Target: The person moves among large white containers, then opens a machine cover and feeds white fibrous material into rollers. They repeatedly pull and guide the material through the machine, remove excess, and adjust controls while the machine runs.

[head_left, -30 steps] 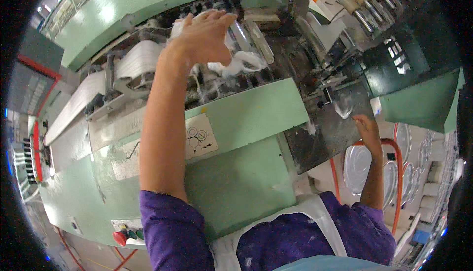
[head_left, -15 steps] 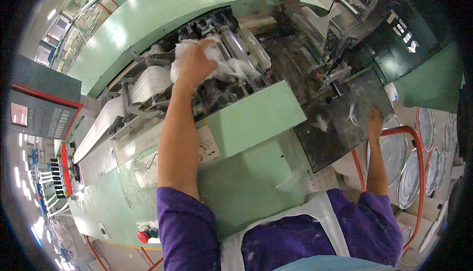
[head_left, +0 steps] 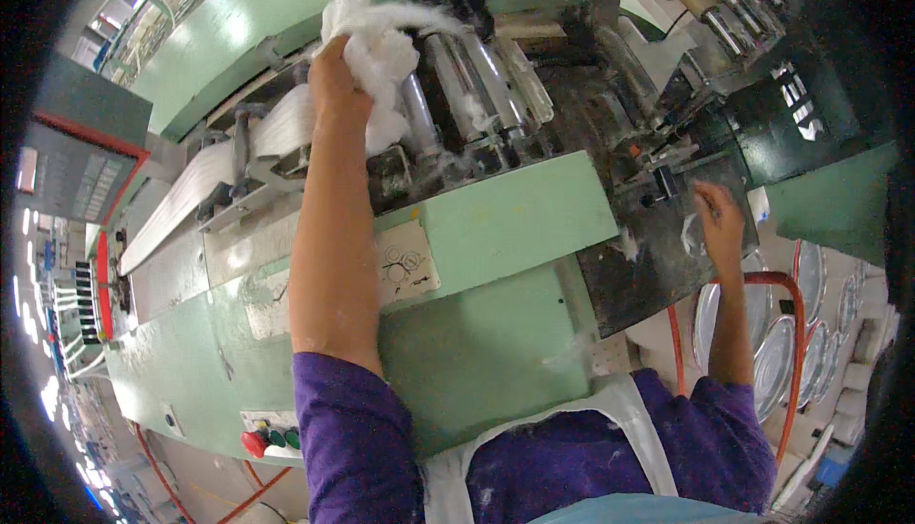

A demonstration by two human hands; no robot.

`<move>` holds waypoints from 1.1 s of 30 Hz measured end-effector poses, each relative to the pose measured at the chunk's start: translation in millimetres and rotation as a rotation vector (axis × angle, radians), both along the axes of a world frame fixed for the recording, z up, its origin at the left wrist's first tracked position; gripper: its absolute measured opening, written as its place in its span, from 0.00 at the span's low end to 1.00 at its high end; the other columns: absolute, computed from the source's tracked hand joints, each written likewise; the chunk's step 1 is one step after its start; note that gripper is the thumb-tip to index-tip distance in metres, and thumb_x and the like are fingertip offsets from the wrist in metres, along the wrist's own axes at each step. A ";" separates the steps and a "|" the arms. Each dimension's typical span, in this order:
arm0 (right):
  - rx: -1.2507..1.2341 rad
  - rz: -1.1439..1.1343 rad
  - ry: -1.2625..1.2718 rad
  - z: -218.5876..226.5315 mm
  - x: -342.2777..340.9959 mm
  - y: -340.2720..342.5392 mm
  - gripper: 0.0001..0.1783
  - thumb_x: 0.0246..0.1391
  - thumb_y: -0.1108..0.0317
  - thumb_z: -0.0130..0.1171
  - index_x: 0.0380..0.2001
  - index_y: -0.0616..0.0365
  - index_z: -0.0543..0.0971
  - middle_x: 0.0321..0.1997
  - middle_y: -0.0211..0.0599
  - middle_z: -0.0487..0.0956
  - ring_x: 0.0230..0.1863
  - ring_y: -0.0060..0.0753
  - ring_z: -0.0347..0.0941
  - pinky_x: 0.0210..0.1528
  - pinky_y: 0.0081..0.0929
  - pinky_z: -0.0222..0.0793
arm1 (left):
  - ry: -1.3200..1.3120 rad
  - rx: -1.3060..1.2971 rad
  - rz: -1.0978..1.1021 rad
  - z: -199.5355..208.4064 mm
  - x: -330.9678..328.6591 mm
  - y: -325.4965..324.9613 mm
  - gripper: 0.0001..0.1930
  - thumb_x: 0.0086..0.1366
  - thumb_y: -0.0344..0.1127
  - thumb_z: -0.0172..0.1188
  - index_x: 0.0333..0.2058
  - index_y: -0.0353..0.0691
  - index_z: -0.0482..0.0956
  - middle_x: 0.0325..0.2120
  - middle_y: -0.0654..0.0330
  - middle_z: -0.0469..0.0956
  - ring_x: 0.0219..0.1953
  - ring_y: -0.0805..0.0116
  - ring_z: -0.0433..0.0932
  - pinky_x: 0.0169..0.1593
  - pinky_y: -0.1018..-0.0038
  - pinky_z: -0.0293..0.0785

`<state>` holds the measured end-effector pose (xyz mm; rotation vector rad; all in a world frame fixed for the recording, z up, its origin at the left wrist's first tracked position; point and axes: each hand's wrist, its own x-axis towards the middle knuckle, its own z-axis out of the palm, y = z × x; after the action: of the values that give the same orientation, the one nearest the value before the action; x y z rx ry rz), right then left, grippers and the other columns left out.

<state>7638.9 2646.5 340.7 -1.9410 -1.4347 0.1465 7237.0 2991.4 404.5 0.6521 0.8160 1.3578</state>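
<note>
The left hand (head_left: 338, 86) is beyond the green ledge (head_left: 515, 210), its grip closed on a white fibre clump (head_left: 381, 57). The clump hides most of the fingertips, so how deep they reach into it cannot be told. Its loose upper wisps blur, and its bulk covers part of the machinery behind. On the far side of the ledge, to the right of the clump, lie metal rollers (head_left: 496, 81); fluff obscures some of their surface.

Right of the ledge, the right hand (head_left: 720, 219) is over a dark plate (head_left: 648, 267), fingers bent. Whether its grip holds anything cannot be told; a thin fibre wisp (head_left: 693, 236) shows just beside it, its end unclear near the hand.

Left of the ledge, a white fibre band (head_left: 181, 200) runs toward the rollers, partly hidden by the left forearm. That forearm also covers part of a diagram plate (head_left: 407, 259) at the ledge's near left. Clear round lids (head_left: 774, 352), right of the ledge, are partly cut across by a red rail (head_left: 799, 362).
</note>
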 end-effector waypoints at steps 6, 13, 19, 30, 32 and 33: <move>0.013 0.690 -0.028 87.1 -129.6 135.0 0.13 0.49 0.68 0.59 0.39 0.58 0.78 0.35 0.38 0.77 0.35 0.35 0.75 0.38 0.27 0.70 | -0.146 0.006 0.115 1.4 0.8 -5.0 0.23 0.54 0.41 0.62 0.45 0.31 0.73 0.36 0.55 0.77 0.35 0.59 0.78 0.35 0.64 0.76; -0.282 0.608 -0.688 76.7 -212.7 243.8 0.18 0.47 0.62 0.55 0.43 0.55 0.78 0.41 0.47 0.77 0.42 0.49 0.75 0.42 0.43 0.72 | -0.076 -0.017 0.169 1.9 1.8 -8.9 0.23 0.52 0.40 0.64 0.43 0.29 0.73 0.34 0.54 0.77 0.32 0.61 0.78 0.32 0.66 0.74; -0.464 0.936 -0.897 100.5 -224.9 241.2 0.12 0.42 0.64 0.54 0.27 0.58 0.81 0.27 0.50 0.79 0.34 0.52 0.77 0.35 0.45 0.73 | -0.173 0.032 0.152 -9.1 -1.0 -2.0 0.21 0.50 0.38 0.63 0.41 0.30 0.74 0.32 0.56 0.77 0.29 0.63 0.77 0.30 0.68 0.73; -0.253 0.827 -0.746 90.7 -209.4 327.8 0.15 0.49 0.58 0.57 0.35 0.58 0.79 0.28 0.40 0.79 0.28 0.37 0.75 0.32 0.33 0.72 | -0.138 0.066 0.245 -16.1 3.9 12.3 0.24 0.47 0.37 0.64 0.40 0.26 0.72 0.32 0.53 0.77 0.31 0.62 0.77 0.33 0.68 0.74; -0.246 0.689 -0.931 68.7 -229.3 336.3 0.15 0.48 0.59 0.57 0.35 0.57 0.79 0.30 0.43 0.79 0.32 0.46 0.77 0.37 0.39 0.72 | -0.114 0.082 0.293 -17.8 3.9 14.3 0.21 0.50 0.41 0.62 0.40 0.31 0.75 0.32 0.54 0.78 0.31 0.59 0.78 0.32 0.64 0.75; -0.221 0.660 -0.951 64.1 -237.2 340.3 0.14 0.46 0.60 0.57 0.34 0.57 0.80 0.31 0.44 0.80 0.34 0.47 0.77 0.38 0.40 0.73 | -0.089 0.067 0.280 -18.6 3.3 14.9 0.20 0.52 0.43 0.61 0.40 0.34 0.77 0.33 0.54 0.78 0.32 0.58 0.78 0.32 0.62 0.75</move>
<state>7401.7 2986.8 404.8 -1.6681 -2.7523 -0.3951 7240.3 3006.2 385.9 0.5378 0.8141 1.6624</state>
